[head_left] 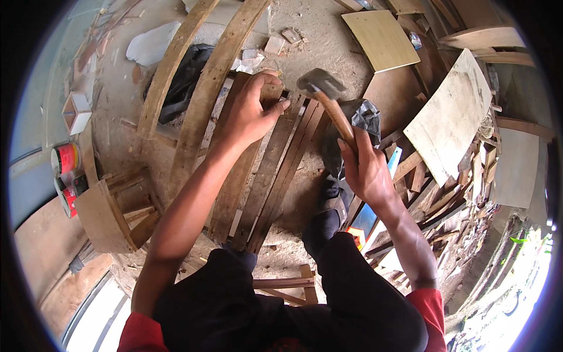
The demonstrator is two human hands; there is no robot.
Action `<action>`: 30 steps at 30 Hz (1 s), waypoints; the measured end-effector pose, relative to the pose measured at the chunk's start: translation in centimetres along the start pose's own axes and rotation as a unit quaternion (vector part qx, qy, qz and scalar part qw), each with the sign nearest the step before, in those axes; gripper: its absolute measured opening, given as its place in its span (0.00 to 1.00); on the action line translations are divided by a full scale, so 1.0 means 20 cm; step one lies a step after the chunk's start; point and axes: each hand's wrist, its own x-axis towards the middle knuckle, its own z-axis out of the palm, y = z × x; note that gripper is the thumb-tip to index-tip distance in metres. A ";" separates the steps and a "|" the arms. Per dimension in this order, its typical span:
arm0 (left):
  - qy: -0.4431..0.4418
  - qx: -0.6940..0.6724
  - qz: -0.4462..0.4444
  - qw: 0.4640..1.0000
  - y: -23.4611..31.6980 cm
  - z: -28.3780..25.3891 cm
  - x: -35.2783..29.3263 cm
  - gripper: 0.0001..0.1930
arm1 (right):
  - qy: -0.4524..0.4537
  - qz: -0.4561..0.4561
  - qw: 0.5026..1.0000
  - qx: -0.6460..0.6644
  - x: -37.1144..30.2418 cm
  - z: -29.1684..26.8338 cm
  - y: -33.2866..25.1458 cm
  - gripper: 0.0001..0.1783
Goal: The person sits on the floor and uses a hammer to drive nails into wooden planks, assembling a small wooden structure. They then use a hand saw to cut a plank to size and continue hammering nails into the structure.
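Observation:
My right hand [366, 170] is closed round the wooden handle of a hammer [334, 108]. Its dark metal head, slightly blurred, hangs to the right of the far plank ends. Across those ends reaches my left hand [252, 111], fingers curved over a wide wooden plank [234, 176] and thumb apart from them, near a dark gap between boards. No nail can be made out there. Beside the wide plank, a narrower brown plank [267, 170] and a split-looking dark plank [287, 176] run away from me between my legs.
Two long pale boards [217, 76] slant at the left, with a black bag [187, 82] between them. A wooden box frame [111, 214] and red-labelled cans [64, 158] stand left. A handsaw [366, 226], scrap wood [428, 205] and flat panels [451, 117] lie right.

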 end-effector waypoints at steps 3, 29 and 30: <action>0.020 0.022 0.039 0.999 0.00 0.01 0.00 0.21 | 0.039 -0.025 0.999 0.019 -0.02 0.04 0.00 0.17; -0.193 0.249 0.004 0.949 0.81 -0.70 -0.28 0.22 | -0.062 -0.290 0.696 0.654 0.32 -1.02 -2.08 0.15; -0.214 0.289 0.021 0.933 0.86 -0.75 -0.34 0.22 | -0.081 -0.279 0.657 0.696 0.24 -1.00 -2.13 0.15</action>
